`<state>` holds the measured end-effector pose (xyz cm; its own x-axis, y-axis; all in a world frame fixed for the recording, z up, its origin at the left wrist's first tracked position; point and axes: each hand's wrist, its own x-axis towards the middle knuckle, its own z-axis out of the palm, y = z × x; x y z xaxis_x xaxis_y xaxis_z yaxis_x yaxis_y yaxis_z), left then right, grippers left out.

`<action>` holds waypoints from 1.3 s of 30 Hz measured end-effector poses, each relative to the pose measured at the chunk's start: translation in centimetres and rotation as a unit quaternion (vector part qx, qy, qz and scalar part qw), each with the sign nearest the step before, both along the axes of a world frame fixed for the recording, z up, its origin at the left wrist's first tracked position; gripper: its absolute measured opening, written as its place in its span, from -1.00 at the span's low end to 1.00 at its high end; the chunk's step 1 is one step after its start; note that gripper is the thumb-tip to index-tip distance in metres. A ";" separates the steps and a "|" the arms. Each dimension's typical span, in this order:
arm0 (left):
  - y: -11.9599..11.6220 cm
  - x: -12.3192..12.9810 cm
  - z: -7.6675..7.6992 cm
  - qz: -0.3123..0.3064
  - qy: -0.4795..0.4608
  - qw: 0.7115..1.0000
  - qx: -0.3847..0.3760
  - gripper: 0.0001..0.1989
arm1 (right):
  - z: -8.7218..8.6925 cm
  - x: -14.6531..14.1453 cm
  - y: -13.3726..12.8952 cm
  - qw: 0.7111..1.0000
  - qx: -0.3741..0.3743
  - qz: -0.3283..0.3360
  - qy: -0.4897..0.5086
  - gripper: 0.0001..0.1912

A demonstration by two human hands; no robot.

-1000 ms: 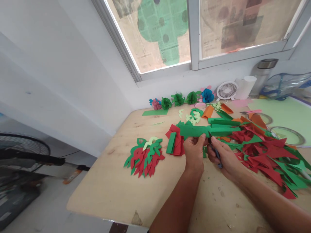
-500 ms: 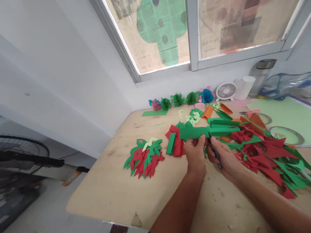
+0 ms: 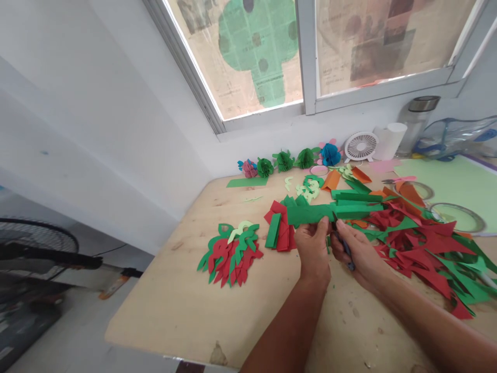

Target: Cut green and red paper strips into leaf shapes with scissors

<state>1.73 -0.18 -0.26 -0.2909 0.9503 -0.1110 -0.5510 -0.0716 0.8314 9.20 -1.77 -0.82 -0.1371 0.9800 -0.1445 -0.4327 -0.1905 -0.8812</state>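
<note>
The pale wooden surface (image 3: 174, 316) spreads nearest, with the person's two bare hands above it. The right hand (image 3: 361, 254) has its grip wrapped around a slim, dark-handled tool (image 3: 347, 251); its working end is too small to make out, but it reaches the near edge of a flat green paper strip (image 3: 308, 213). The left hand (image 3: 312, 251) pinches that strip's lower edge between thumb and fingers, just beside the tool, holding it out in front over the surface.

To the left lies a loose pile of red and green leaf-shaped paper cut-outs (image 3: 235, 254), topped by a pale green curl. Just past the left hand are folded red paper pieces (image 3: 285, 233) with a narrow green paper rectangle (image 3: 273, 231) on them. Red and green paper scraps (image 3: 423, 241) heap up at the right. Farther back, pale green curly paper cut-outs (image 3: 308, 191) lie before a row of pleated paper balls (image 3: 285, 161), a small round white fan (image 3: 361, 146) and a clear bottle with a metallic cap (image 3: 417, 127).
</note>
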 end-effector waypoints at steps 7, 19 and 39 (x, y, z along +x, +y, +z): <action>-0.1 0.0 -0.1 -0.001 -0.008 1.000 0.013 -0.80 | -0.2 0.1 0.1 1.000 0.004 -0.002 -0.011 -0.47; -0.1 -0.2 0.4 -0.024 -0.036 0.999 0.009 -0.76 | -0.3 0.1 0.1 1.000 0.006 -0.006 -0.024 -0.46; -0.2 -0.5 1.2 -0.040 -0.077 0.996 -0.019 -0.79 | -0.3 0.1 0.1 0.998 0.020 -0.023 -0.059 -0.45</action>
<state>1.23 -0.41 0.91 -0.1904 0.9643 -0.1840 -0.6752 0.0074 0.7376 9.31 -1.65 -1.07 -0.0754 0.9902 -0.1172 -0.3332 -0.1358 -0.9330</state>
